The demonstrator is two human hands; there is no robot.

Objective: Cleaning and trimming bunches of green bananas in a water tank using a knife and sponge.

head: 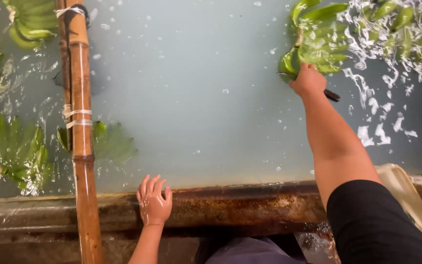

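My right hand (307,80) reaches far out over a water tank and is closed on a dark-handled tool (331,95), pressed against a floating bunch of green bananas (314,41). The tool's tip is hidden by the hand and the bananas. My left hand (153,200) rests flat, fingers together, on the rusty rim of the tank (250,203), holding nothing. A black sleeve covers my right upper arm.
A bamboo pole (81,132) tied with white string crosses the tank at left. More green banana bunches (23,151) float at left, beside the pole (113,142) and at top right (401,24) in splashing water. A pale curved object (411,200) lies on the rim at right.
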